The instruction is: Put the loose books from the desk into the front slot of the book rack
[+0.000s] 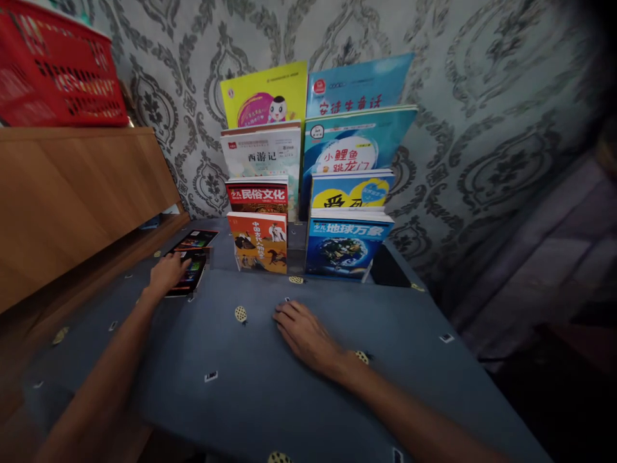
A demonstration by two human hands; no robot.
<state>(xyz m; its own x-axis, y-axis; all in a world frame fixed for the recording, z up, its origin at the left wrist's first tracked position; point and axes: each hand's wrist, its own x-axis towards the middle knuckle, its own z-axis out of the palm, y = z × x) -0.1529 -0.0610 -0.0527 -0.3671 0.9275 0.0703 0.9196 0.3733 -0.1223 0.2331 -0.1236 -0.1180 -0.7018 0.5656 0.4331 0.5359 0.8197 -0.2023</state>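
Open left hand [166, 272] on dark book [193, 275] near left edge of table [260, 386], open right hand [304, 332] mid-table, room between.

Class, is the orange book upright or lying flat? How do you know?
Upright: the orange book stands above the table, front cover facing us.

Head-worn view, facing forward and down, tabletop near, patterned wall [270, 32] beyond

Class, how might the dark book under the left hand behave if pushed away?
Lying flat on the table, the dark book should probably slide rather than tip. It looks thin, so may flex slightly. The left hand might nudge it into the second book just beyond.
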